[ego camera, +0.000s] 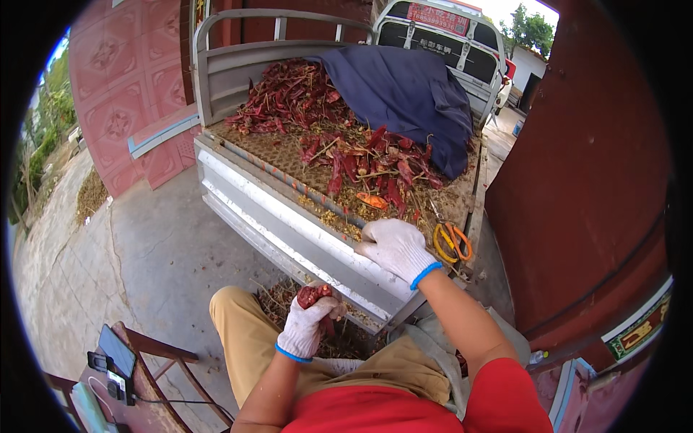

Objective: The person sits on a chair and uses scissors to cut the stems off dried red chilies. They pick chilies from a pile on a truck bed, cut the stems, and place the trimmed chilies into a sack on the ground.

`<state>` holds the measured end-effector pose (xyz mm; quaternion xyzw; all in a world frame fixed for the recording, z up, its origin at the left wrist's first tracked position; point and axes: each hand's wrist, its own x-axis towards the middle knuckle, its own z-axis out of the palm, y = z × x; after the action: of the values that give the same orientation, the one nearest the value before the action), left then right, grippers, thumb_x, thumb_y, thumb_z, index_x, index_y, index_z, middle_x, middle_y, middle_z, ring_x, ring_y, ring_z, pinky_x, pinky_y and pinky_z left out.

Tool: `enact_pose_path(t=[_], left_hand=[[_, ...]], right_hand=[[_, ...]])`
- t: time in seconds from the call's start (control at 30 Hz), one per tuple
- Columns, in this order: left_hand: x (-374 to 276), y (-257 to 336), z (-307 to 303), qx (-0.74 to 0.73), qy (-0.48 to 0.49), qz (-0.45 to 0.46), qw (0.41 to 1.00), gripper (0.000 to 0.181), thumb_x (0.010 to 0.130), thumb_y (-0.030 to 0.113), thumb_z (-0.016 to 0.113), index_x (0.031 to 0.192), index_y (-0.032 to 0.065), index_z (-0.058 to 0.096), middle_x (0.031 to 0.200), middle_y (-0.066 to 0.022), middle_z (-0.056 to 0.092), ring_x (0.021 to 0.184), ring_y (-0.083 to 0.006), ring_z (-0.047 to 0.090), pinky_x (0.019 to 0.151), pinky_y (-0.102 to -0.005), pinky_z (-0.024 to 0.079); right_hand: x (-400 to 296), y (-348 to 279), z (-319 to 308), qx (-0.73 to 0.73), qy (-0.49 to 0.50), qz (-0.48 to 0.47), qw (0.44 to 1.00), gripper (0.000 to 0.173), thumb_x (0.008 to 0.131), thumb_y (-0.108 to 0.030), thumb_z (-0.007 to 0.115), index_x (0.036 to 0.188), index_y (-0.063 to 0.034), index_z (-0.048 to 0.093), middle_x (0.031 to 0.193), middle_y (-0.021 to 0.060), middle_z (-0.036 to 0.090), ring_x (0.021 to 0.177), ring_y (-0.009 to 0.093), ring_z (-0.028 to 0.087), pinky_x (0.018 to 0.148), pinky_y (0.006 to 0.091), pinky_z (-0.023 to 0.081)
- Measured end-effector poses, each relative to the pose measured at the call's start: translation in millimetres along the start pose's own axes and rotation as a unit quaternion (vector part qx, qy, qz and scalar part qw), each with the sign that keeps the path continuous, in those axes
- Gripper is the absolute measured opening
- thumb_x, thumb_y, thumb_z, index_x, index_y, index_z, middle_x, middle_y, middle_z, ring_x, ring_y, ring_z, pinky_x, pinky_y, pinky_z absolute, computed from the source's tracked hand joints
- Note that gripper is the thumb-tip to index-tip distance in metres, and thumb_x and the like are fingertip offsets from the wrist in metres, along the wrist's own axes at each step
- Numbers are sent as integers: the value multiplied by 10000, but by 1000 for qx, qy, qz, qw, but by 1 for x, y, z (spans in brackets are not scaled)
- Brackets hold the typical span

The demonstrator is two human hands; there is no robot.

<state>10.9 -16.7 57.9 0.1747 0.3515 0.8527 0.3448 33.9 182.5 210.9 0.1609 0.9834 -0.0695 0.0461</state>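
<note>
My left hand (307, 325), in a white knit glove with a blue cuff, is closed around a dried red chili pepper (314, 295) above my lap. In a matching glove, my right hand (394, 246) is over the lowered metal tailgate (281, 216), at the truck bed's edge. Its fingers are curled, and whatever may be inside them is hidden. Just beyond lies a loose heap of dried red chilies (373, 162), with one orange pepper (372, 201) at its near side. Scissors with orange and yellow handles (452, 241) rest on the bed to the right.
A larger chili pile (292, 97) and a dark blue cloth (400, 92) cover the bed's far part. Stems and debris (279, 303) lie below the tailgate. A wooden chair (162, 362) holding a phone (117, 349) stands at lower left; a dark red door (574, 178) flanks the right.
</note>
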Motion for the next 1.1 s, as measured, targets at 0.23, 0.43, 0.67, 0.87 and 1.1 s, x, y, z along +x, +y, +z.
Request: enact_pose_path(t=[0.23, 0.43, 0.67, 0.87, 1.1], left_hand=[[1, 5, -9, -8, 15, 5, 1000, 109, 843, 28, 665, 900, 43, 574, 768, -51, 581, 710, -172, 573, 756, -344, 526], [2, 11, -13, 4, 51, 41, 998, 159, 829, 105, 723, 894, 23, 602, 818, -86, 598, 797, -242, 618, 802, -412, 528], [5, 31, -8, 112, 40, 160, 980, 173, 841, 44, 733, 999, -17, 698, 1384, -187, 632, 1237, -282, 621, 1075, -403, 472], [6, 30, 14, 371, -19, 225, 901, 388, 703, -44, 848, 1016, 27, 629, 1401, -187, 613, 1232, -302, 628, 1014, -397, 501], [13, 22, 22, 463, -1, 270, 844, 498, 718, 26, 874, 1136, 59, 606, 1265, -109, 682, 1126, -281, 668, 981, -378, 526]], right_hand=[[91, -43, -4, -21, 105, 21, 994, 580, 867, -506, 729, 1246, -80, 623, 1190, 174, 698, 1082, 355, 709, 858, 476, 598], [120, -17, 2, 0, 162, 55, 985, 282, 946, -136, 596, 1198, -45, 682, 1148, 216, 731, 1105, 368, 706, 850, 478, 595], [22, -3, -43, 215, 31, -63, 974, 409, 806, -204, 673, 1172, -31, 736, 1027, 151, 743, 930, 272, 692, 828, 367, 539], [-23, -3, -25, 364, -163, -73, 914, 489, 771, -158, 659, 1182, 108, 650, 742, 68, 667, 639, 112, 587, 554, 271, 438], [-37, -2, 24, 535, -210, 21, 818, 188, 837, -193, 678, 919, -29, 637, 662, 39, 638, 442, 69, 426, 361, 263, 249]])
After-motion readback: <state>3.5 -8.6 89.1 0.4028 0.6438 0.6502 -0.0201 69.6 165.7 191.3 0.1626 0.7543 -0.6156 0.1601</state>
